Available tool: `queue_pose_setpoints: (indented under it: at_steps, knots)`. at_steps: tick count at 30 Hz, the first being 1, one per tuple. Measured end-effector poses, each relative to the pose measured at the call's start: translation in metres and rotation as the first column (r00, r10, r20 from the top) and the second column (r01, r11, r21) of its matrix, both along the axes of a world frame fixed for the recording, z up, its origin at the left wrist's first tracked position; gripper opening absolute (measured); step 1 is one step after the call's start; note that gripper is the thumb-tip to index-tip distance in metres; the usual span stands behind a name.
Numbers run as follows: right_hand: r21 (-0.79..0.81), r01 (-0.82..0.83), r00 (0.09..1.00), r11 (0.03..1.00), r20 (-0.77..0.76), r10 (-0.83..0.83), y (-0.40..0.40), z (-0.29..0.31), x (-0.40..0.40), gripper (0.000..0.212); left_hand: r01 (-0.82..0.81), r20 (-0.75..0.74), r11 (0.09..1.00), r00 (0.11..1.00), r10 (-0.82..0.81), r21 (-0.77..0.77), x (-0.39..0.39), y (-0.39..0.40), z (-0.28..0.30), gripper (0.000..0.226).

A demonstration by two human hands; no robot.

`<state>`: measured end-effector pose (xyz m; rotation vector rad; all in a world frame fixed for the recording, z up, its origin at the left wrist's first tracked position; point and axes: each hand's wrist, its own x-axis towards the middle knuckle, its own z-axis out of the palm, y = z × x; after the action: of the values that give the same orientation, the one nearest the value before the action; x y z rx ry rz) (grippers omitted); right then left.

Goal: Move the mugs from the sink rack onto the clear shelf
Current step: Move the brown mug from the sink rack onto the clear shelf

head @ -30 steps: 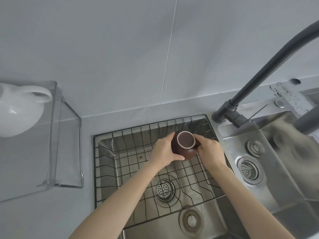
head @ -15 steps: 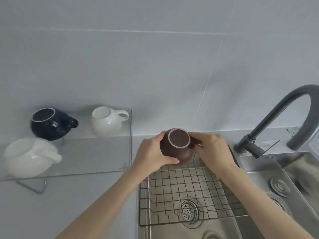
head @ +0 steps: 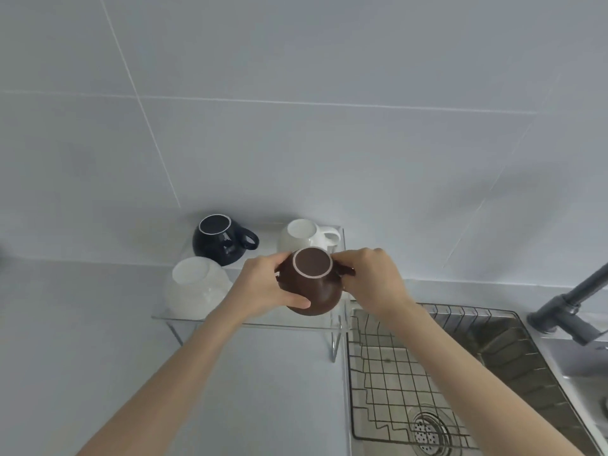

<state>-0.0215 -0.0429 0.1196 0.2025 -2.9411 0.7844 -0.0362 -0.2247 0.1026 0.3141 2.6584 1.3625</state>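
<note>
Head | brown mug (head: 312,284) upside down | handle points right

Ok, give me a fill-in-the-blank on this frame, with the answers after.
1. Both hands, left hand and right hand, hold the ____ mug.
2. That mug is turned ____ side up.
3. The clear shelf already carries ____ mugs.
4. The sink rack holds ____ mugs.

Missing words: brown; bottom; three; no
</note>
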Motion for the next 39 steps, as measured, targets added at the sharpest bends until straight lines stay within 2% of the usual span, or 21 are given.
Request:
queue_pose_setpoints:
  at_steps: [9,17,21,23,28,33,39]
  knots:
    - [0.05,0.003,0.997,0.999,0.078,-0.007,-0.024,-0.023,-0.013,0.037,0.041,0.056,0.999,0.998,-0.04,-0.016,-0.012,-0.024,-0.026,0.072]
    - [0.018,-0.028,0.996,0.999,0.08,0.027,-0.024,-0.022,-0.011,0.041,0.064,0.076,0.998,0.995,-0.063,-0.01,-0.015,-0.025,-0.031,0.073]
    - [-0.171,0.006,0.991,0.985,0.132,0.017,-0.015,-0.022,-0.008,0.039,0.076,0.082,0.997,0.994,-0.073,-0.033,-0.013,-0.024,-0.03,0.075]
    - [-0.214,0.056,0.988,0.975,0.153,-0.023,-0.009,-0.022,-0.003,0.042,0.087,0.076,0.996,0.994,-0.084,-0.031,-0.011,-0.023,-0.029,0.074]
    - [-0.306,0.114,0.991,0.945,0.106,-0.086,0.001,-0.035,0.013,0.02,0.011,0.081,0.998,0.997,-0.015,0.055,-0.003,-0.024,-0.035,0.095]
    - [-0.29,0.098,0.994,0.952,0.074,-0.08,0.003,-0.042,0.008,0.023,-0.07,0.046,0.99,0.997,0.065,0.12,0.008,-0.022,-0.036,0.079]
    - [-0.267,0.092,0.995,0.959,0.051,-0.081,0.006,-0.046,0.001,0.022,-0.102,0.046,0.985,0.994,0.097,0.139,0.012,-0.017,-0.038,0.081]
